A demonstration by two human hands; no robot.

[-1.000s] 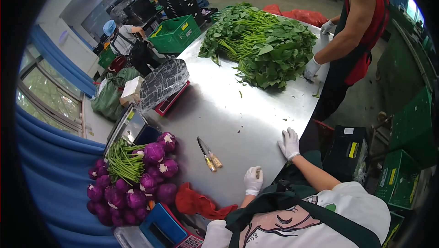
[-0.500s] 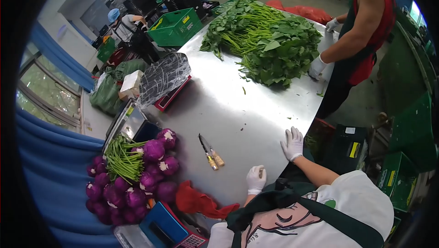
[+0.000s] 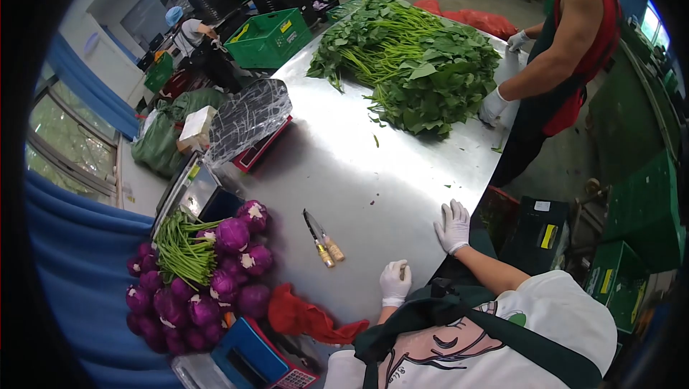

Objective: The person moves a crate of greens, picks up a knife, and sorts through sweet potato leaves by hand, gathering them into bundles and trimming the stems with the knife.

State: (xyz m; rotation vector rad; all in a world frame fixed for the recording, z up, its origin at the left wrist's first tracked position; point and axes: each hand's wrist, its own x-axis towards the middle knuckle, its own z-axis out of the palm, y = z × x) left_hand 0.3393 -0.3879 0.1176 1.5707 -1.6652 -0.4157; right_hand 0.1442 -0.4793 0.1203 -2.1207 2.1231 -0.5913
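Note:
My left hand (image 3: 395, 283), in a white glove, rests at the near edge of the metal table (image 3: 337, 152) with its fingers curled in. A small dark spot shows at the fingertips; I cannot make out what, if anything, is held. Farther right, my right hand (image 3: 453, 228), gloved too, lies flat on the tabletop with fingers stretched out. Left of my hands are two knives with light handles: one with a dark blade (image 3: 319, 240) and one beside it (image 3: 334, 247). A red cloth (image 3: 305, 315) lies left of my left hand.
Leafy green stems (image 3: 409, 59) are heaped at the far end, beside a co-worker (image 3: 567, 52) with gloved hands. Purple cabbages (image 3: 194, 303) and green stalks (image 3: 185, 249) fill the left side, near scales (image 3: 262, 349). A green crate (image 3: 269, 39) stands behind; another person works far left.
The whole view has shifted slightly, so the table and its things sit a little farther left. Both my hands stay in about the same places on the table.

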